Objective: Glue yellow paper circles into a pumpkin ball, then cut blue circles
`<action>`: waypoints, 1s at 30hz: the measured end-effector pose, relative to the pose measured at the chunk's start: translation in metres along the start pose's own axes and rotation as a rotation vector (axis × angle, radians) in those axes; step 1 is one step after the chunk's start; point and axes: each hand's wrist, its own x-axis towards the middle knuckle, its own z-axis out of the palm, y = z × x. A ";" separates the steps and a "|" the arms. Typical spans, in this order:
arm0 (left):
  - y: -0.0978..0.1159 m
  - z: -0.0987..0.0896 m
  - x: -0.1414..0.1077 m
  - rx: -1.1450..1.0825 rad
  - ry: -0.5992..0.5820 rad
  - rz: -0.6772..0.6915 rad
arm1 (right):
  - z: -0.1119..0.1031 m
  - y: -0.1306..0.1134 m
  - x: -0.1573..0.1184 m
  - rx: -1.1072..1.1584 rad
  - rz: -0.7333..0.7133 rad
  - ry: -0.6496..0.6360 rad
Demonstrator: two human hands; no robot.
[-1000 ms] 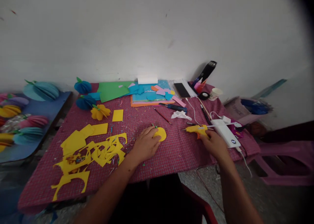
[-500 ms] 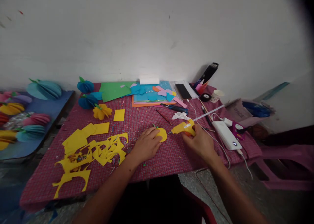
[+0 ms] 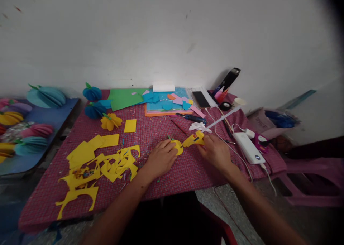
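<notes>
My left hand (image 3: 162, 155) lies over the left side of a yellow paper circle (image 3: 177, 148), fingers together, holding it against the table. A small green piece (image 3: 169, 137) sticks up at the circle's far edge. My right hand (image 3: 216, 152) is closed round the handle of a yellow hot glue gun (image 3: 195, 139), its nozzle tip at the circle's right edge. A pale glue stick (image 3: 223, 119) juts from the gun's back. To the left lie yellow paper offcuts (image 3: 115, 164), a yellow square (image 3: 130, 125) and a yellow paper pumpkin (image 3: 111, 121).
Blue paper pumpkins (image 3: 95, 109) and green paper (image 3: 127, 98) stand at the back. Behind the gun lie a pencil (image 3: 179, 126), a cutter (image 3: 190, 118), crumpled tissue (image 3: 197, 126) and a phone (image 3: 201, 99). A white power bank (image 3: 248, 148) with cables sits right. More paper pumpkins fill a blue table (image 3: 60, 121).
The glue gun has moved left and slightly down, bringing its nozzle from beside the yellow circle to its edge. My left hand stays in place.
</notes>
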 end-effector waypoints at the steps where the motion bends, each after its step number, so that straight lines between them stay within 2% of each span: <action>1: 0.000 0.000 0.000 0.000 0.000 0.000 | 0.000 0.000 0.001 0.005 0.001 -0.001; 10: 0.002 -0.006 0.002 0.015 -0.037 0.002 | 0.006 -0.005 0.006 0.069 0.030 0.016; 17: 0.001 -0.004 0.001 0.012 -0.021 0.001 | -0.002 -0.002 -0.007 0.079 0.006 -0.008; 20: 0.001 -0.003 0.001 0.022 -0.026 -0.001 | -0.004 0.001 -0.012 0.095 0.001 0.020; 22: 0.001 -0.004 0.001 0.027 -0.030 -0.004 | -0.004 0.003 -0.015 0.106 0.063 0.052; 25: 0.001 -0.004 0.001 0.028 -0.046 -0.007 | -0.006 0.010 -0.018 0.171 0.241 0.055; 30: 0.000 -0.004 0.001 0.004 -0.031 -0.018 | -0.007 0.034 -0.027 0.422 0.445 -0.088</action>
